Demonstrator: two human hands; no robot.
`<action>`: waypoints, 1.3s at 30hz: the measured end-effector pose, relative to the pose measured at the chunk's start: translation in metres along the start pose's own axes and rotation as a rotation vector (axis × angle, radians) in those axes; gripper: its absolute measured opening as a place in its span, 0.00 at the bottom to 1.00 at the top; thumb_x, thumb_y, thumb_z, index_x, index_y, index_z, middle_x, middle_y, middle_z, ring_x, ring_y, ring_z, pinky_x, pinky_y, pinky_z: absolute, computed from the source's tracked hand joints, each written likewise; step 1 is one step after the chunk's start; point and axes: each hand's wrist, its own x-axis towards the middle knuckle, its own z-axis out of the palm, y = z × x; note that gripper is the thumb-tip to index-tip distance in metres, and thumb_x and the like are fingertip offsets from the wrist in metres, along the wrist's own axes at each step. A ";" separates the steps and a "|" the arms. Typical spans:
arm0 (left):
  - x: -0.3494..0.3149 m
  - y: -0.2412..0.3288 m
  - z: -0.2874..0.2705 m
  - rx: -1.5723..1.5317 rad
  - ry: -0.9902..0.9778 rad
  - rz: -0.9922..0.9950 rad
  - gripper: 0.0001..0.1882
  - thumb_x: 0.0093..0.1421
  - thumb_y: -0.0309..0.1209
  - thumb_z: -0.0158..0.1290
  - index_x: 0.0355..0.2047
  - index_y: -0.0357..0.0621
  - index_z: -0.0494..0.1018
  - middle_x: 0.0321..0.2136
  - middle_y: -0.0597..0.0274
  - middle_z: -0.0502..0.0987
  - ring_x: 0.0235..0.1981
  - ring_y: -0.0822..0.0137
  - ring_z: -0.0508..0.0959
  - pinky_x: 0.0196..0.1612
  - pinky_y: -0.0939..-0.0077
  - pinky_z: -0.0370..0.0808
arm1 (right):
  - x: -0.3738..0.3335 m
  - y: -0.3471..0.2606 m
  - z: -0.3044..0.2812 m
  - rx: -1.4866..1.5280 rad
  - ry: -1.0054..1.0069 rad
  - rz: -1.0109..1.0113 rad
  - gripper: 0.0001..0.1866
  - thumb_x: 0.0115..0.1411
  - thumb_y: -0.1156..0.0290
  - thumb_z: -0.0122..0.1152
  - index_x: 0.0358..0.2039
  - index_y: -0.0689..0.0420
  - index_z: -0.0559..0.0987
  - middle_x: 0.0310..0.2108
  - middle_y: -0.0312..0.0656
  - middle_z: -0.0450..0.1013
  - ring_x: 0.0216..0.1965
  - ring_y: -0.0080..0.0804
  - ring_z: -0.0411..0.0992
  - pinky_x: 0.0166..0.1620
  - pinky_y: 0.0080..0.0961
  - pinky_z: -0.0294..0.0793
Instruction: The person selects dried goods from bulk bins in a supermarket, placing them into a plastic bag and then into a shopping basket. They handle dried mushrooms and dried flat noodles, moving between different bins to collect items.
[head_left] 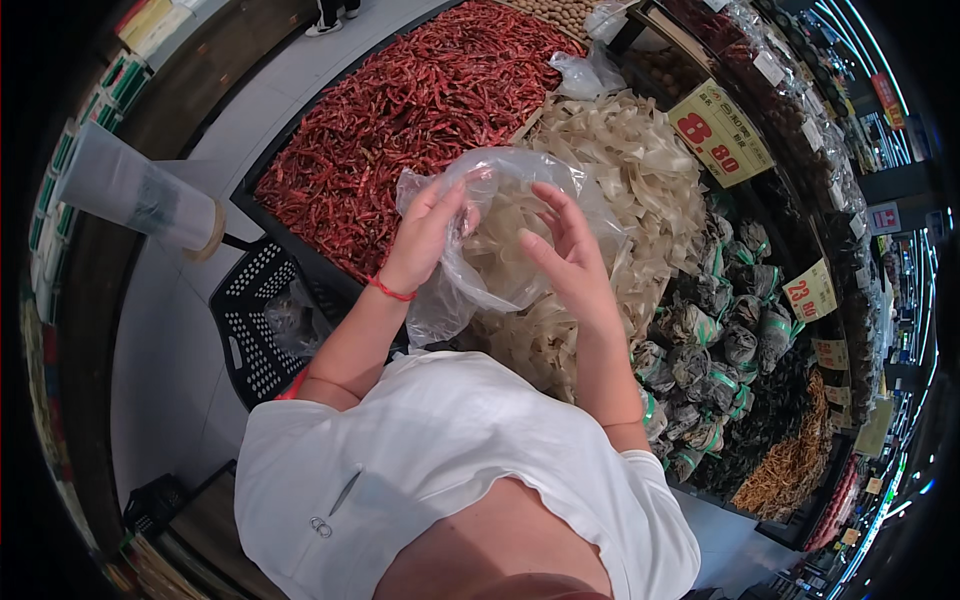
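Observation:
A clear plastic bag [505, 293] hangs with its mouth opened wide, above the pale dried strips. Gripping the bag's left rim is my left hand [432, 228], its fingers curled at the film and partly hidden by it; a red cord circles that wrist. My right hand [572, 250] is at the right side of the mouth, thumb and fingers spread, with nothing held. Beneath the bag lies a heap of thin, translucent beige dried strips [640, 170]. Some of them show through the film.
Dried red chilies [400, 130] fill the bin at left. Green-tied dark bundles [715, 350] and orange-brown dried strands [785, 470] lie at right. A black basket [260, 340] and a clear plastic container [140, 190] are at left. Yellow price signs [722, 135] edge the display.

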 end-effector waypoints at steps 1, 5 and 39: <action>0.000 0.001 0.000 -0.011 -0.005 -0.002 0.19 0.68 0.36 0.37 0.53 0.38 0.67 0.21 0.72 0.67 0.24 0.82 0.63 0.29 0.87 0.60 | 0.001 0.001 -0.001 -0.018 0.003 -0.037 0.29 0.57 0.73 0.59 0.58 0.60 0.61 0.58 0.43 0.57 0.61 0.31 0.55 0.59 0.29 0.58; -0.001 -0.001 -0.002 -0.016 -0.008 -0.010 0.19 0.68 0.35 0.37 0.53 0.38 0.67 0.21 0.71 0.67 0.23 0.82 0.62 0.28 0.88 0.59 | -0.004 -0.003 -0.003 0.013 0.016 -0.068 0.24 0.57 0.78 0.55 0.55 0.62 0.65 0.59 0.43 0.57 0.61 0.32 0.56 0.58 0.28 0.59; 0.002 -0.007 -0.008 0.036 0.061 -0.024 0.20 0.68 0.39 0.37 0.50 0.37 0.67 0.18 0.69 0.65 0.20 0.82 0.61 0.24 0.87 0.57 | -0.066 0.072 -0.101 -1.108 0.480 0.176 0.38 0.43 0.68 0.66 0.57 0.58 0.63 0.55 0.52 0.59 0.58 0.52 0.55 0.60 0.38 0.56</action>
